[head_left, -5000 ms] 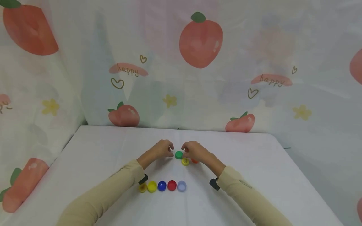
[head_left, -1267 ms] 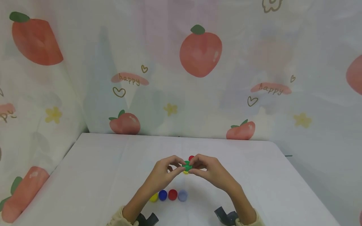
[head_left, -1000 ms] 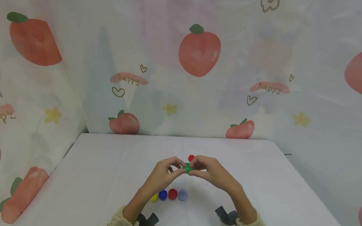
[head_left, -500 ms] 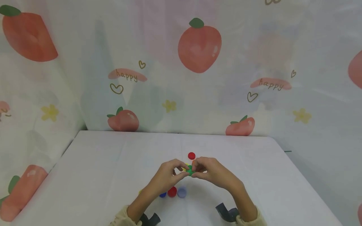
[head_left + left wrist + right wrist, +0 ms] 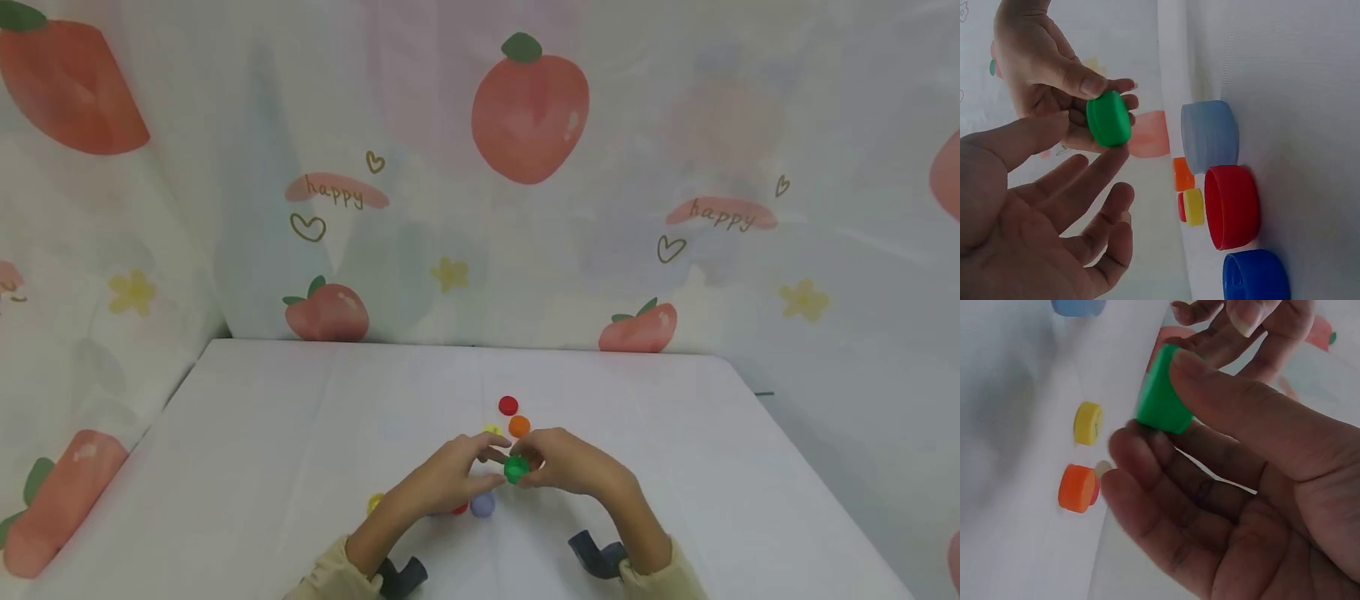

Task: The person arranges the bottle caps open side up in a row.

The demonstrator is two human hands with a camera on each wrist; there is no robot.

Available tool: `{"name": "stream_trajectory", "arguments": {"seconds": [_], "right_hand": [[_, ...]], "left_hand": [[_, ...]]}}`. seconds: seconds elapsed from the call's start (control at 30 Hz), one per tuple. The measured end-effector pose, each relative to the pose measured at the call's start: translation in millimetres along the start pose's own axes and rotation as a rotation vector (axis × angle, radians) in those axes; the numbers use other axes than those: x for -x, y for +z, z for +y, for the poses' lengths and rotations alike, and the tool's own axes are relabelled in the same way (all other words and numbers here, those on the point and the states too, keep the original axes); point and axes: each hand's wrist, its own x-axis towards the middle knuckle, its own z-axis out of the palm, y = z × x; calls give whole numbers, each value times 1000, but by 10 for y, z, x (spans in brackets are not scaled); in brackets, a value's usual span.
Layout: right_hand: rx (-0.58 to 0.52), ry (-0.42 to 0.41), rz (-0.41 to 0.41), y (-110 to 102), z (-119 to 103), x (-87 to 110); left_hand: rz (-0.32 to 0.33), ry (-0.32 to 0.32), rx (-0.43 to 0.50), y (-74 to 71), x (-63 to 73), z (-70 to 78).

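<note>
A green bottle cap point(image 5: 516, 469) is held above the table, pinched between the thumb and fingers of my right hand point(image 5: 577, 462). In the right wrist view, the thumb presses the near side of the green cap point(image 5: 1165, 390). My left hand point(image 5: 453, 477) is beside it with fingers spread and thumb apart. In the left wrist view, one fingertip of the left hand point(image 5: 1041, 219) is close under the cap; whether it touches I cannot tell. Beyond the hands lie yellow point(image 5: 492, 429), orange point(image 5: 519, 426) and red point(image 5: 508, 406) caps.
Nearer on the white table point(image 5: 637, 417) is a row of caps: light blue point(image 5: 482, 505), red point(image 5: 1235, 206), blue point(image 5: 1257, 275) and a yellowish one point(image 5: 375, 502), partly hidden by the left arm. A printed curtain point(image 5: 450, 208) stands behind the table.
The green cap was on the table and was lifted with both hands. It has since come nearer and slightly right; the left fingers have spread away, leaving it in the right hand.
</note>
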Motion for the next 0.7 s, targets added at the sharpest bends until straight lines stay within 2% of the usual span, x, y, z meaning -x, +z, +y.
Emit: {"name": "stream_trajectory", "arguments": {"seconds": [0.13, 0.33, 0.5, 0.7], "right_hand": [[-4, 20, -59, 58, 23, -18], [34, 43, -78, 138, 4, -55], [82, 112, -103, 200, -3, -82], [99, 165, -113, 264, -1, -107]], "left_hand": [[-79, 22, -52, 26, 3, -32], [-124, 66, -155, 47, 3, -83], [-151, 55, -203, 82, -26, -85], [-147, 17, -226, 127, -11, -82]]}}
